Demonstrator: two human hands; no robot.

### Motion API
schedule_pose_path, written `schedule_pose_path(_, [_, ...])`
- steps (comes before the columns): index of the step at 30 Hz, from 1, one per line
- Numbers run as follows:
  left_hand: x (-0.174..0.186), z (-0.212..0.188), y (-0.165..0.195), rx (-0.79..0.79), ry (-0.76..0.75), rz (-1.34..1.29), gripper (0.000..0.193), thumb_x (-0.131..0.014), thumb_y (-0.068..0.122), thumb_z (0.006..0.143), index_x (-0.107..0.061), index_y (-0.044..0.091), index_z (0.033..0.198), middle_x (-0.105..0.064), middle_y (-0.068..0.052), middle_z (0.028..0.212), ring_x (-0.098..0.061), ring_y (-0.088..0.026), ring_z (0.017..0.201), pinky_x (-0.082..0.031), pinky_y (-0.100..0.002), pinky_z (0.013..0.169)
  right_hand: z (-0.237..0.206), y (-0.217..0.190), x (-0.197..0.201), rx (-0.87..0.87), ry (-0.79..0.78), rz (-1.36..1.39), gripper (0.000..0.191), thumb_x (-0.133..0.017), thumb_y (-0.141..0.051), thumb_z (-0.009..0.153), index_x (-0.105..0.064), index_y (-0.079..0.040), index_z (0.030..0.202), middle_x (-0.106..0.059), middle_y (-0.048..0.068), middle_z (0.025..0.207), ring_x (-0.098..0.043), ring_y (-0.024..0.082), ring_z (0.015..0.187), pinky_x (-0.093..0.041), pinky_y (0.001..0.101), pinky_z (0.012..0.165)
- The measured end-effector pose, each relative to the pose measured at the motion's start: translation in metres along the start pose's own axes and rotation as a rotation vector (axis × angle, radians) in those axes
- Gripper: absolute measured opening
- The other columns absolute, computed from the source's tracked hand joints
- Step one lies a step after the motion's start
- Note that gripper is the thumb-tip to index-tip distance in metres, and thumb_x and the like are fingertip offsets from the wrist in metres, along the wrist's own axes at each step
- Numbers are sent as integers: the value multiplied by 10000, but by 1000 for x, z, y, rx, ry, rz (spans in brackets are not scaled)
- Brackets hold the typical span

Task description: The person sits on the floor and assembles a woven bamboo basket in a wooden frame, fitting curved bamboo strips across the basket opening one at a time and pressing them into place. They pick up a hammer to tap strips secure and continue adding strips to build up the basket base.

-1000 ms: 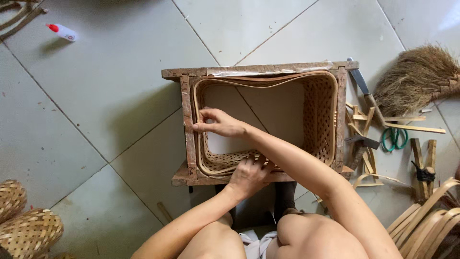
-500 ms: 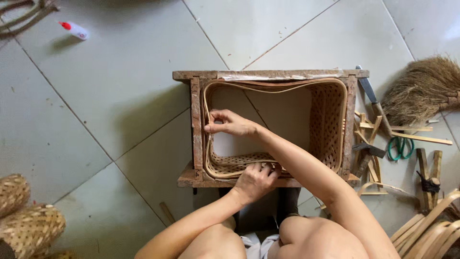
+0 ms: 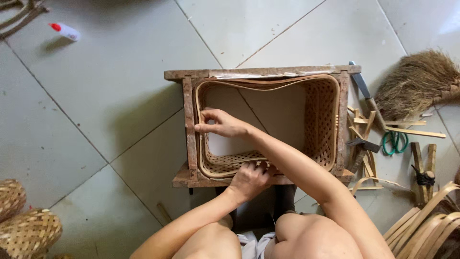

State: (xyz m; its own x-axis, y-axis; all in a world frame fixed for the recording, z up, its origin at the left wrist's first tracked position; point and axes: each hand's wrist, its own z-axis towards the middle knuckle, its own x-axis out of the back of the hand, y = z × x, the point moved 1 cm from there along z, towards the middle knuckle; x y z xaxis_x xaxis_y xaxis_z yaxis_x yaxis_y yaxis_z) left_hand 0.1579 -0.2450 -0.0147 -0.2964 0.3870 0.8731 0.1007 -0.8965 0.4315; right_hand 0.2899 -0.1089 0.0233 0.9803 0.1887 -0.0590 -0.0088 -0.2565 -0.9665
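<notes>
head view, looking down. a woven bamboo basket (image 3: 322,120) sat inside a rough wooden frame (image 3: 189,120) on the grey tiled floor (image 3: 96,105). a pale bamboo rim strip (image 3: 249,87) ran round the inside of the basket mouth, bowed in along the far side.

the right hand (image 3: 221,123) crossed over to the left side of the basket, fingers pinched closed on the rim strip just beside the frame's left rail. the left hand (image 3: 250,178) was at the near edge, fingers curled down over the basket's near rim and strip, pressing it against the frame's near rail; whether it fully clasped the strip could not be told, fingertips hidden.

the person's bare knees were at the bottom of the view, close to the frame.

right of the frame: a knife with a dark blade (image 3: 360,86), a hammer (image 3: 360,149), green-handled scissors (image 3: 395,142), loose bamboo slats (image 3: 407,130), a straw hand broom (image 3: 416,82). curved bamboo strips (image 3: 421,225) were piled at the lower right. two woven baskets (image 3: 24,225) lay at the lower left. a small white bottle with a red cap (image 3: 65,31) lay at the upper left, well apart from the frame.
</notes>
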Motion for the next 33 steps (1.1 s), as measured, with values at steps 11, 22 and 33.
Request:
schedule_pose_path(11, [-4,-4,4,-29,2,60,302,-685,268,864,-688,109,1121,-626,-64,822,-621,-240,701,-526,-374,642,-3,-4,0,3,-14,-42,415,-696,-510,931,-646,-100,889,-584,-9,920,-582,92,874,-513,300,769])
schedule_pose_path(22, [-11,-13,8,18,-68,8,466,-718,363,817,-676,148,1228,-648,-76,863,-631,-242,672,-556,-382,667,-6,11,-8,37,39,-88,517,-686,-578,929,-635,-68,859,-563,14,914,-579,136,848,-510,333,730])
schedule_pose_path(33, [29,-1,3,-8,-161,31,587,-772,404,688,-652,138,1197,-633,-67,1101,-624,-275,1022,-489,-510,930,-99,-11,3,166,241,-585,340,-611,-378,1020,-703,-58,1087,-653,155,1113,-656,315,1021,-557,424,820])
